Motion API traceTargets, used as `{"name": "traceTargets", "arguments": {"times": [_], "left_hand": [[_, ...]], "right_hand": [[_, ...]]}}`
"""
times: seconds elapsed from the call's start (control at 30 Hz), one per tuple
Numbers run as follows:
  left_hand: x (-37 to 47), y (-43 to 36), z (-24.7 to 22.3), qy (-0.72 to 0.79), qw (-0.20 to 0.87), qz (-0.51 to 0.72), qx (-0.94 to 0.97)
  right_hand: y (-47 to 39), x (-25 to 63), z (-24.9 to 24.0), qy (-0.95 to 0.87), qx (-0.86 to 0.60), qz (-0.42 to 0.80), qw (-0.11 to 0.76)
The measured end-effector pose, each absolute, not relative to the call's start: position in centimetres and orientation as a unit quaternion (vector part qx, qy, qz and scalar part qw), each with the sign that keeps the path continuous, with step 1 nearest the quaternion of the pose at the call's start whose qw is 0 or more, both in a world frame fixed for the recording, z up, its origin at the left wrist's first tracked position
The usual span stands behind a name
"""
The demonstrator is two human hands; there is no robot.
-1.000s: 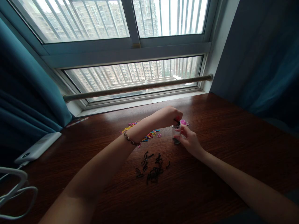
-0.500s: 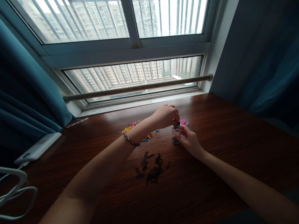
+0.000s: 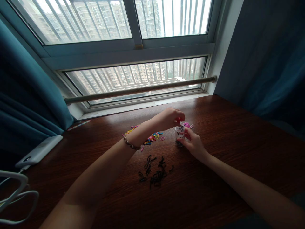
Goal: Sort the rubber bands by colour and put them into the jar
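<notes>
My right hand point(image 3: 194, 141) is wrapped round a small clear jar point(image 3: 179, 137) that stands upright on the table, with some black bands inside. Over the jar's mouth, my left hand point(image 3: 173, 117) has its fingertips pinched on black elastic hair bands point(image 3: 181, 126), which hang at the rim. A loose pile of black hair bands point(image 3: 157, 178) lies on the wood in front of the jar. Behind my left forearm, a heap of coloured hair bands point(image 3: 153, 137) is partly hidden.
A pink object point(image 3: 186, 124), perhaps a lid, lies just behind the jar. On the left are a white power bank point(image 3: 39, 152) and a looped white cable point(image 3: 20, 192). A barred window with a rail point(image 3: 143, 90) rises beyond the brown table point(image 3: 226, 136).
My left hand has lifted slightly and its fingers have shifted at the jar's mouth, showing more of the black bands there. My right hand and the jar stay in place.
</notes>
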State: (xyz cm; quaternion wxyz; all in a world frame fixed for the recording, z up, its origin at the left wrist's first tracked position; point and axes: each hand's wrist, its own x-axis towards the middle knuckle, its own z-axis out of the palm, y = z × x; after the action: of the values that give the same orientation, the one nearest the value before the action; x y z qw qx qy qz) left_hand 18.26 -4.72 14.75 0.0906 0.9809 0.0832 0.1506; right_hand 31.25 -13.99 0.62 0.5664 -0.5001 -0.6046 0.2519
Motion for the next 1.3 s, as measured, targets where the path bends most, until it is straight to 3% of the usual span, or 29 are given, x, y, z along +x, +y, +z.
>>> {"name": "traceTargets", "arguments": {"times": [0.5,0.83,1.0,1.1,1.2,1.3], "left_hand": [[13.7,-6.0,13.9,0.105,0.175,0.187,0.961],[2.5,-8.8,7.6,0.293,0.337,0.044,0.893],[0.2,-9.8,6.3,0.327,0.389,-0.019,0.861],[0.1,-10.1,5.6,0.341,0.358,-0.032,0.869],[0.4,-10.1,5.1,0.332,0.348,-0.019,0.877],[0.7,-10.1,4.6,0.303,0.36,0.004,0.882]], "right_hand": [[-14.5,31.7,1.4,-0.598,-0.526,0.232,0.559],[-14.5,31.9,0.9,-0.597,-0.538,0.219,0.554],[-16.4,31.5,2.8,-0.596,-0.541,0.066,0.59],[-19.0,30.1,4.0,-0.676,-0.538,0.008,0.503],[-21.1,28.1,4.2,-0.783,-0.525,0.098,0.319],[-21.8,26.3,3.5,-0.782,-0.555,0.171,0.229]]}}
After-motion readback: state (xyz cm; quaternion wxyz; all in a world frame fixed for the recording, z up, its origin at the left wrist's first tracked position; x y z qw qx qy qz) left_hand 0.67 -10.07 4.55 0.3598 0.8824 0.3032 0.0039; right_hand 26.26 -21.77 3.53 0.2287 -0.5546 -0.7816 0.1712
